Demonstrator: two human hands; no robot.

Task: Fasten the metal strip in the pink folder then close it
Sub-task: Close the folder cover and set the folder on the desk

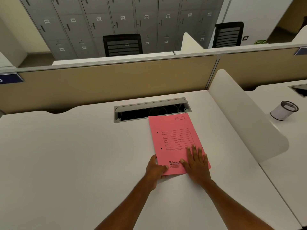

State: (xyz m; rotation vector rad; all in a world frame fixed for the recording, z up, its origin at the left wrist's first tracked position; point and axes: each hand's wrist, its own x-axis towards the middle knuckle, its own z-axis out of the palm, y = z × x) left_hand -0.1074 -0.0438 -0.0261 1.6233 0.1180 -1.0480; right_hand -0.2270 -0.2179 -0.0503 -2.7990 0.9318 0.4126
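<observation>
The pink folder (174,140) lies closed and flat on the white desk, front cover up, with a printed form and two small holes near its left edge. Its far end reaches the cable slot. My left hand (156,168) grips the folder's near left corner, thumb on top of the cover. My right hand (195,161) rests flat on the lower right of the cover, fingers spread. The metal strip is hidden inside.
An open cable slot (152,109) is set into the white desk (74,155) behind the folder. A curved white divider (245,117) bounds the right side. A mesh pen cup (284,110) lies tipped on the neighbouring desk. A tan partition (108,83) stands behind.
</observation>
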